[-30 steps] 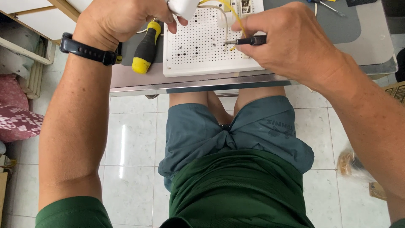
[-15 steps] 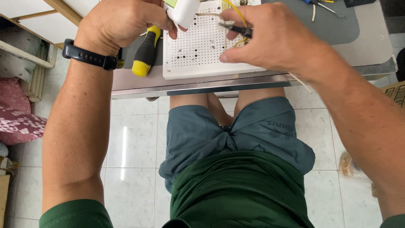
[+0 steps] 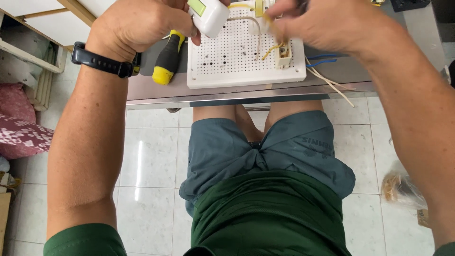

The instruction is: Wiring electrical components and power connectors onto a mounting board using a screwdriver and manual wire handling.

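Up in the upper left, the left hand [image 3: 137, 23] clamps a white device [image 3: 208, 16] over the pegboard [image 3: 244, 52], steadying it above the counter [image 3: 156, 92]. Beside it lies 1 yellow-black screwdriver [image 3: 167, 59]. At upper right, the blurred right hand [image 3: 327, 23] seems to pinch a yellow wire [image 3: 272, 47], though its grip cannot be told for certain.

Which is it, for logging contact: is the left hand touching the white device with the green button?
Touching. The head view shows the left hand with its fingers wrapped against the white device, no gap between them, above the perforated white board.

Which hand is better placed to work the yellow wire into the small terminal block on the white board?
Probably the right hand: it is blurred but hovers beside the yellow wire and terminal block, while the left hand holds a white switch.
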